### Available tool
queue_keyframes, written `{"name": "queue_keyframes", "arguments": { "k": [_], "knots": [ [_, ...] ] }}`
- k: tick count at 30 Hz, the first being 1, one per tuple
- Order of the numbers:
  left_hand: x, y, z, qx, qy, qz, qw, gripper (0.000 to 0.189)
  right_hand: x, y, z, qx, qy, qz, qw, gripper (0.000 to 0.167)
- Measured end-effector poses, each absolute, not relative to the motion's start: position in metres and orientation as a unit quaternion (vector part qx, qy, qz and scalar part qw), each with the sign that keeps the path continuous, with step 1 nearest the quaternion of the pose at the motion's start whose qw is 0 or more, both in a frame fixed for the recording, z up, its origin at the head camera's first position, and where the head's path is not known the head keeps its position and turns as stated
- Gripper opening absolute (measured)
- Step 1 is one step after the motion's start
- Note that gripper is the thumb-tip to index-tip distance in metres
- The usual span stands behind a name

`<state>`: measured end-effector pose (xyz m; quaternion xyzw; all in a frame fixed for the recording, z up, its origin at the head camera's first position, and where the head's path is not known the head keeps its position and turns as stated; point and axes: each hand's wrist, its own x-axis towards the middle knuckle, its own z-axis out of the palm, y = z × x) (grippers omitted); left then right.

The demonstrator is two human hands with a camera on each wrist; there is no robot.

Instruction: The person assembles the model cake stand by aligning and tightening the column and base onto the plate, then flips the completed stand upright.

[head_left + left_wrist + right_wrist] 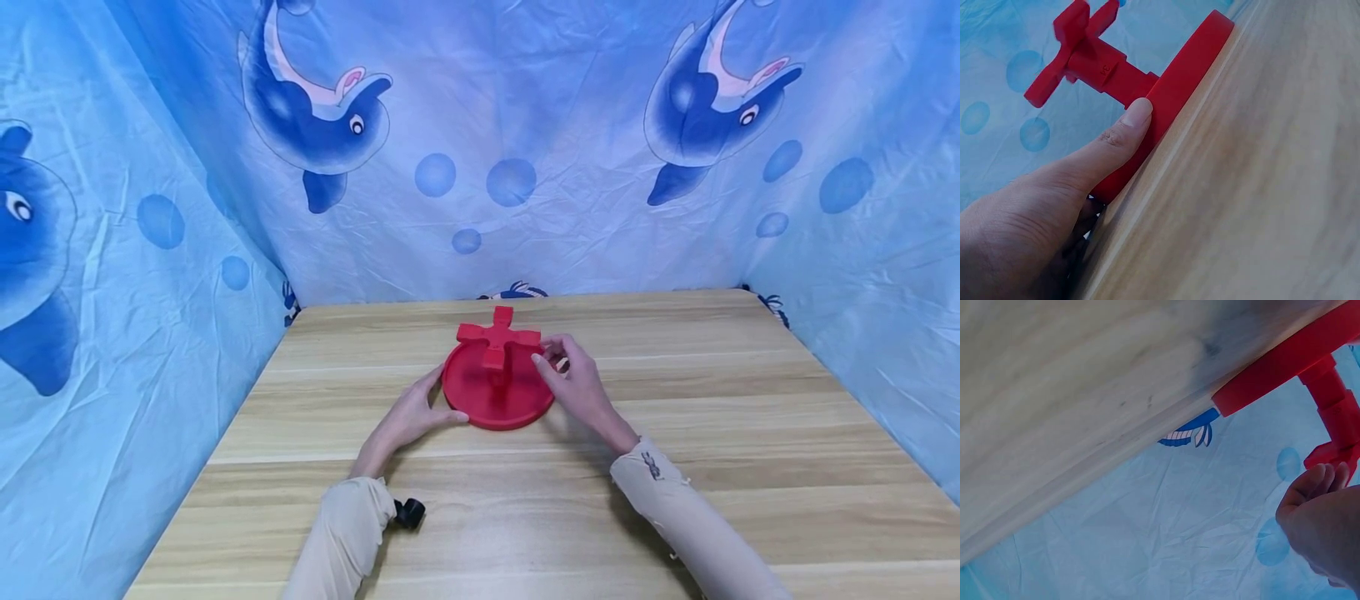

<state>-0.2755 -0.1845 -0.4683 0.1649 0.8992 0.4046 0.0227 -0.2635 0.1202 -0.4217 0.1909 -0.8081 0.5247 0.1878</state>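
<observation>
A red stand with a round, shallow-rimmed base (468,400) rises on the table into a short stem and a four-armed, cross-shaped top (497,335). My left hand (412,414) holds the base's left edge, thumb at the front and fingers along the far side. In the left wrist view, the thumb (1113,134) lies against the rim, and the stem (1107,67) bears small raised markings. My right hand (577,379) is at the top's right arm, with bent fingers and the thumb apart from them. Its fingers hide part of that arm in the right wrist view; firm contact cannot be made out.
The stand sits toward the far side of a wood-grain table (315,500). Blue cloth (570,233) printed with dolphins and bubbles hangs behind and along both sides. A small black object (410,512) shows beside the left sleeve (345,525).
</observation>
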Motion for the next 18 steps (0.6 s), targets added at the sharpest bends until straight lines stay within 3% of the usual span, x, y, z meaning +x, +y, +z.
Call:
{"name": "queue_keyframes", "arguments": {
  "k": [4, 7, 13, 18],
  "knots": [
    [-0.2758, -0.1849, -0.4689, 0.169, 0.897, 0.408, 0.023, 0.115, -0.268, 0.1195, -0.4222, 0.174, -0.822, 0.508, 0.189, 0.052],
    [-0.2751, -0.1847, -0.468, 0.168, 0.898, 0.405, 0.021, 0.116, -0.2706, 0.1187, -0.4223, 0.174, -0.833, 0.497, 0.171, 0.057],
    [-0.2739, -0.1834, -0.4668, 0.162, 0.902, 0.398, 0.025, 0.114, -0.2716, 0.1176, -0.4225, 0.189, -0.831, 0.501, 0.149, 0.042],
    [-0.2745, -0.1836, -0.4663, 0.167, 0.9, 0.403, 0.024, 0.113, -0.2701, 0.1172, -0.4203, 0.187, -0.829, 0.506, 0.147, 0.039]
  ]
}}
